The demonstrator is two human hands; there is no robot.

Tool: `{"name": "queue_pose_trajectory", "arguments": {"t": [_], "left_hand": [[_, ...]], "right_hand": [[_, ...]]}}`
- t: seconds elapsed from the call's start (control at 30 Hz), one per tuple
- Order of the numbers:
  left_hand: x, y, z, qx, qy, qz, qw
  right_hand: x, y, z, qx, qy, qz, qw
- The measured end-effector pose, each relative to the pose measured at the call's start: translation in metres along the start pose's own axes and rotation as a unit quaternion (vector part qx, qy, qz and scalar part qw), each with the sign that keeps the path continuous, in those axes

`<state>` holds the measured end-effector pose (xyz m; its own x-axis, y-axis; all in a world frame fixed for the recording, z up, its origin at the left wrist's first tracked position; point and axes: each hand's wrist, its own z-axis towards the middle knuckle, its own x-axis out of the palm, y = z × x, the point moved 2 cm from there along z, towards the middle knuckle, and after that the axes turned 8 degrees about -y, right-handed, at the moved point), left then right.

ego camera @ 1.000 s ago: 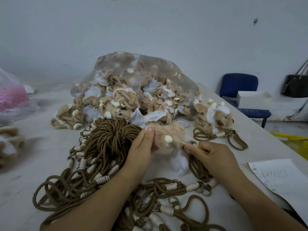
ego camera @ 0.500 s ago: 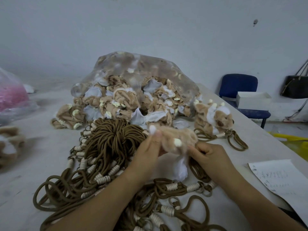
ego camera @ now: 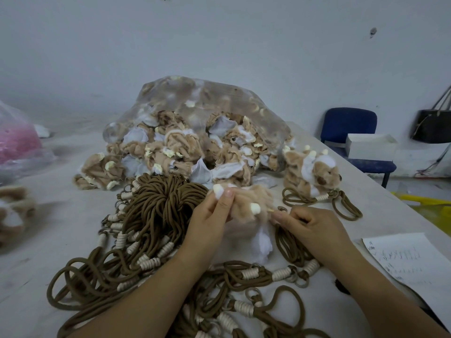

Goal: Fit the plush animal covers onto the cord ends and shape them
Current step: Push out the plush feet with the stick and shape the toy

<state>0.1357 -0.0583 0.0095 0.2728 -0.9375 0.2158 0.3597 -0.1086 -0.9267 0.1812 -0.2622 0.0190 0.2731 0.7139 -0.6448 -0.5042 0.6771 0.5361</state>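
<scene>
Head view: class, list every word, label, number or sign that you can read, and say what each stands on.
Paper sheet, at the right: handwritten marks, too small and blurred to read.
Plastic bag and white box: no text shows.
Nothing else bears writing.

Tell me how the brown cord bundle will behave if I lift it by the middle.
The brown cord bundle would probably sag floppily, since its strands lie in loose curls. Its loops likely snag together, because they overlap.
</scene>
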Motion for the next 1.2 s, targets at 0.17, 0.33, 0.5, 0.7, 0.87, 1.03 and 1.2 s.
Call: {"name": "queue_pose_trajectory", "arguments": {"t": [0.17,0.33,0.5,0.7,0.87,1.03,1.2], "left_hand": [[0.0,-0.001,-0.003,0.011,0.028,0.059,0.998],[0.006,-0.003,-0.006,0.037,0.048,0.224,0.973],[0.005,-0.006,-0.005,0.061,0.036,0.237,0.969],[0.002,-0.002,-0.005,0.084,0.004,0.12,0.989],[0.0,-0.003,-0.004,0.074,-0.001,0.092,0.993],[0.003,-0.003,-0.005,0.062,0.032,0.183,0.981],[0.004,-0.006,-0.006,0.097,0.017,0.167,0.981]], "right_hand": [[-0.008,0.004,0.002,-0.059,-0.005,-0.023,0.998],[0.003,0.011,-0.004,-0.01,0.003,0.066,0.998],[0.01,0.011,-0.004,0.021,0.004,0.092,0.996],[0.006,0.003,-0.003,0.029,0.021,0.081,0.996],[0.0,-0.001,-0.001,0.015,0.008,0.056,0.998],[0.005,0.006,-0.003,0.009,0.002,0.085,0.996],[0.01,0.004,-0.004,0.032,0.013,0.1,0.994]]}}
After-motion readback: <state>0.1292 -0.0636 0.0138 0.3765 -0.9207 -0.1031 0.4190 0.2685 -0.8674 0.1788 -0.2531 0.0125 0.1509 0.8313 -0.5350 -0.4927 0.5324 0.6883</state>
